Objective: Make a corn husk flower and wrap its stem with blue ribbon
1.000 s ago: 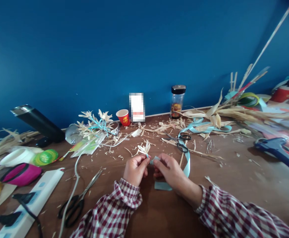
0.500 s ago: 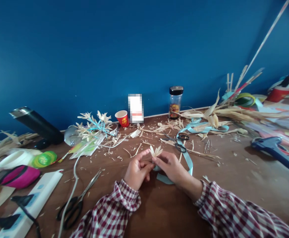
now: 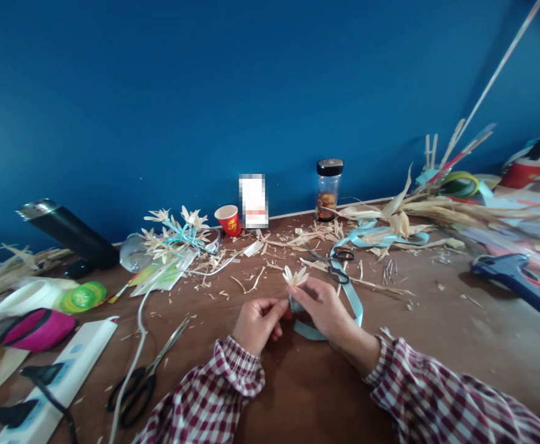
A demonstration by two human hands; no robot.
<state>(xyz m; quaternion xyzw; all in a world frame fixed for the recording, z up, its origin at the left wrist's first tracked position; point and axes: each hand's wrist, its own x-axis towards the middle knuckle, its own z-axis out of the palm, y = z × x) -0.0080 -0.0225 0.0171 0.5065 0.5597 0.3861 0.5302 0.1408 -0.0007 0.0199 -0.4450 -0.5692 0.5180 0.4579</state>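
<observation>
A small pale flower of dried corn husk (image 3: 294, 275) stands up from the fingertips of my right hand (image 3: 323, 308), which pinches it at the base. Just below the petals a bit of light blue shows at its stem. My left hand (image 3: 261, 320) is closed, thumb against forefinger, at that stem; the exact grip is partly hidden by the fingers. Light blue ribbon (image 3: 353, 303) runs behind my right hand, and its loose end (image 3: 307, 332) lies on the table below. Small black-handled scissors (image 3: 341, 265) rest across the ribbon farther back.
Large scissors (image 3: 140, 385) and a white power strip (image 3: 61, 385) lie left. Finished husk flowers (image 3: 177, 234), a red paper cup (image 3: 228, 221) and a glass jar (image 3: 329, 191) stand along the wall. A blue glue gun (image 3: 513, 280) lies right. Husk scraps litter the brown table (image 3: 297, 394).
My left forefinger has come down from beside the petals to meet the thumb lower at the stem. The flower and my right hand have shifted slightly right, showing more blue under the petals.
</observation>
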